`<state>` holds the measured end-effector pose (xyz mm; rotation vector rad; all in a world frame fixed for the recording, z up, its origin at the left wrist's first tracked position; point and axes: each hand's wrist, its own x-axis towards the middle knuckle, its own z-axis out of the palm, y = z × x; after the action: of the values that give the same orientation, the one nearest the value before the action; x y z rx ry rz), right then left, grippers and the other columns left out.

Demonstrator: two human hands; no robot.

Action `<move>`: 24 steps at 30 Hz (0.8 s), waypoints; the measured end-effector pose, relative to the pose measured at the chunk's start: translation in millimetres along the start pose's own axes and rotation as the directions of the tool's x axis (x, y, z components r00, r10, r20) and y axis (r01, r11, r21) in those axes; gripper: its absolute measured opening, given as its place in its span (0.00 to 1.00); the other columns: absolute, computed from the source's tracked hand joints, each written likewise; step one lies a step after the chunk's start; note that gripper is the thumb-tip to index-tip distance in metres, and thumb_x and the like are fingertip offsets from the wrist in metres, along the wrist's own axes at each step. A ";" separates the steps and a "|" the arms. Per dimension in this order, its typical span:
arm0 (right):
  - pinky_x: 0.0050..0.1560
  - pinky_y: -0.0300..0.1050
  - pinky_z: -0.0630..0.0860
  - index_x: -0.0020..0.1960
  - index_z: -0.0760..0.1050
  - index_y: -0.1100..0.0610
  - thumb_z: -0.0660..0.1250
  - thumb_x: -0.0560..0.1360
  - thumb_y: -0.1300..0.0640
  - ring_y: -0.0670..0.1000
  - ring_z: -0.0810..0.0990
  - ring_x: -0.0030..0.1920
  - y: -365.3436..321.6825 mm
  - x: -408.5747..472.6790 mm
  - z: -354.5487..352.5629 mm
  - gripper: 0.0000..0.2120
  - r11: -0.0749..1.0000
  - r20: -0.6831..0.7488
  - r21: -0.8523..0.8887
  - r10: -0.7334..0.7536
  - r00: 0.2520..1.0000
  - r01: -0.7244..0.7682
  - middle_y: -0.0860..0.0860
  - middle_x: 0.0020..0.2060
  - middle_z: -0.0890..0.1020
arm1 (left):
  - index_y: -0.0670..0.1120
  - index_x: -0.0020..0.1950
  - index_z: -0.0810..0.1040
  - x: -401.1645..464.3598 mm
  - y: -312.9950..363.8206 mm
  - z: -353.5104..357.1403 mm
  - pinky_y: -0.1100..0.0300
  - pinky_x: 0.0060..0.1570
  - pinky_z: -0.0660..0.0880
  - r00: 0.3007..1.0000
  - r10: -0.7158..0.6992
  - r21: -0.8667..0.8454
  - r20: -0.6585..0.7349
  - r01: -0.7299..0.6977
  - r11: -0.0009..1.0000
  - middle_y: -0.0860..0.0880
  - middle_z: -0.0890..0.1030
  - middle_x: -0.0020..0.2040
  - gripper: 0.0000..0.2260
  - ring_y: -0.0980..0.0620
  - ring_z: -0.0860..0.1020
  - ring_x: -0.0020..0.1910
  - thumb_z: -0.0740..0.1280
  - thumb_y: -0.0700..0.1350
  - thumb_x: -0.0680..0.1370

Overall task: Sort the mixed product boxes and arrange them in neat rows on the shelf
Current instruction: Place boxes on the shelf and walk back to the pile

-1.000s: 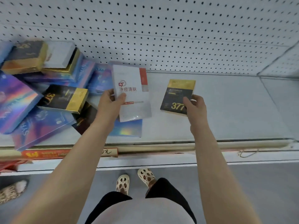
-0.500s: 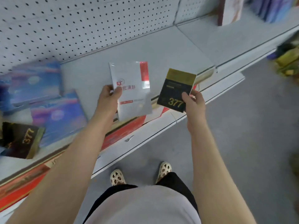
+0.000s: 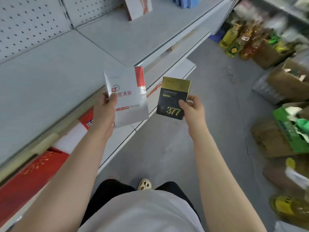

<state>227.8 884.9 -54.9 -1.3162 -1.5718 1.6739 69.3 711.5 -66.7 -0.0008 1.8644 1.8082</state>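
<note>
left hand [image 3: 104,111] grips white box [image 3: 128,97] over shelf [image 3: 50,77] edge | right hand [image 3: 192,109] fingers clamp black box [image 3: 173,97] above bare floor [image 3: 217,106], 3 o'clock

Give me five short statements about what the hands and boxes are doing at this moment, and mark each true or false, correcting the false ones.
1. The left hand holds a white box with a red corner. True.
2. The right hand is empty. False: it holds a black and gold box marked 377.
3. Both boxes are held in the air, off the shelf. True.
4. The two held boxes are pressed together. False: a gap shows between them.
5. A white and red box stands upright farther along the shelf. True.
</note>
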 end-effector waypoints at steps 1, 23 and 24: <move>0.29 0.31 0.73 0.56 0.72 0.56 0.65 0.78 0.63 0.45 0.80 0.37 -2.1 12.4 -11.2 0.08 1.000 -0.009 0.001 0.003 1.000 -0.003 0.50 0.43 0.81 | 0.48 0.55 0.77 4.6 1.9 18.1 0.43 0.51 0.80 1.000 0.007 0.017 0.004 -0.007 1.000 0.50 0.84 0.51 0.07 0.47 0.84 0.48 0.61 0.47 0.82; 0.31 0.32 0.75 0.55 0.72 0.57 0.66 0.78 0.63 0.46 0.80 0.38 -103.8 379.2 -115.3 0.07 0.997 -0.243 0.073 0.035 0.969 -0.017 0.48 0.41 0.80 | 0.46 0.52 0.73 266.3 93.4 376.8 0.57 0.37 0.79 0.983 0.062 0.117 0.174 -0.084 0.990 0.48 0.82 0.47 0.10 0.51 0.81 0.41 0.59 0.52 0.83; 0.31 0.32 0.74 0.56 0.71 0.57 0.66 0.78 0.63 0.47 0.80 0.38 -108.0 397.5 -121.6 0.07 0.997 -0.248 0.075 0.036 0.968 -0.018 0.48 0.41 0.80 | 0.46 0.52 0.73 277.5 96.6 393.3 0.57 0.38 0.79 0.982 0.072 0.120 0.176 -0.094 0.988 0.47 0.82 0.49 0.10 0.50 0.81 0.41 0.59 0.51 0.83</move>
<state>141.5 1305.5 -60.5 -1.4533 -1.3414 1.4991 -56.9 1185.9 -63.2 0.2749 1.8780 1.6821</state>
